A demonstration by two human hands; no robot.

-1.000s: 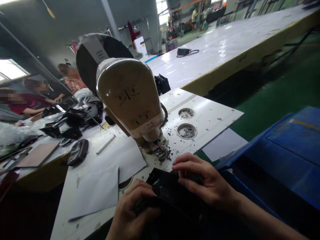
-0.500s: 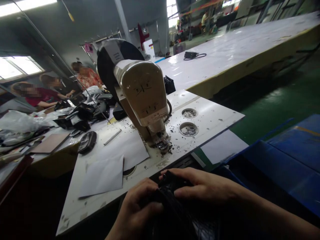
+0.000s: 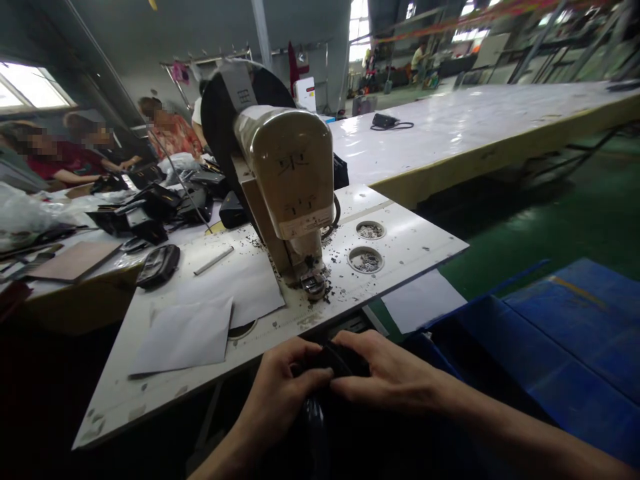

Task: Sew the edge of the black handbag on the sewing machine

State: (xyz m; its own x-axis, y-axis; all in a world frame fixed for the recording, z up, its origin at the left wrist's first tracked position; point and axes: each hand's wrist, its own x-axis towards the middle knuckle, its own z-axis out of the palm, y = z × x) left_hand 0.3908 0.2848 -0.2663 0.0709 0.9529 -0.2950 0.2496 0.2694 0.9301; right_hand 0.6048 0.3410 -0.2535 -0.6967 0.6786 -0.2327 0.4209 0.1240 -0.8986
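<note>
My left hand [image 3: 280,393] and my right hand [image 3: 387,377] both grip a black, shiny leather piece [image 3: 327,363] below the front edge of the white work table [image 3: 165,387]. The fingers of each hand are curled over the piece, and most of it hangs down in shadow under my hands. Just beyond them stands a beige punching machine [image 3: 287,177] with its metal foot [image 3: 314,283] resting on the table among dark scraps.
Two round holes [image 3: 367,243] full of scraps lie right of the machine. White paper sheets [image 3: 210,313] and a black pouch [image 3: 157,265] lie to its left. A blue bin [image 3: 560,347] stands at my right. People sit at the far-left table among black bags. A long white table stretches behind.
Both hands have pulled the black piece back from the machine foot, off the table top to below its front edge. The view has drawn back and risen.
</note>
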